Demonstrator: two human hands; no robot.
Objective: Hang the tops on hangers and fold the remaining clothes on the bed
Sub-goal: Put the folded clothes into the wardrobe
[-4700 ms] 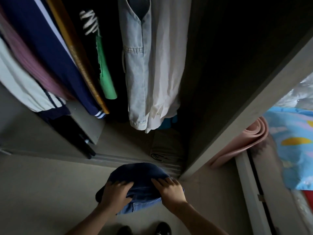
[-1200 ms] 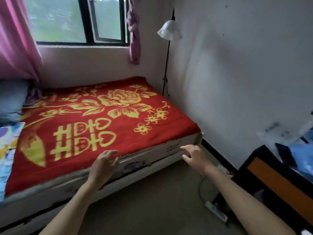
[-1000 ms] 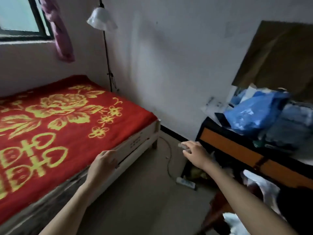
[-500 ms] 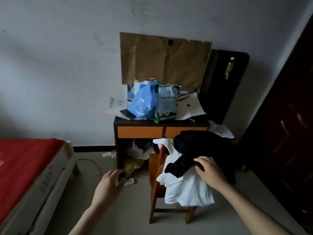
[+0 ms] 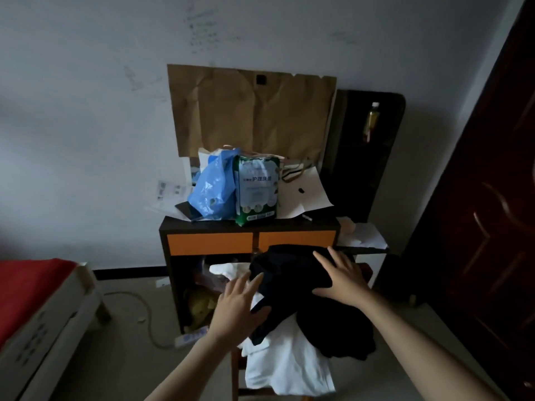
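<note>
Bed [image 5: 43, 299]: far left, cut off by the frame, well apart from the clothes.
Worktop [image 5: 202, 224]: cluttered, just behind the chair.
Chair [image 5: 235, 369]: mostly buried; only a wooden leg shows.
White garment [image 5: 289, 369]: draped on the chair, under the black one.
Black garment [image 5: 289, 285]: top of the pile.
Right grip [image 5: 341, 280]: fingers straight, flat on the black garment, clamping nothing.
Left grip [image 5: 240, 308]: fingers spread at the black garment's left edge, nothing pinched.
Risk: lifting the black piece may drag the overlapping white one onto the floor.
Unclear: the dim light hides whether these are tops, and how many there are.
</note>
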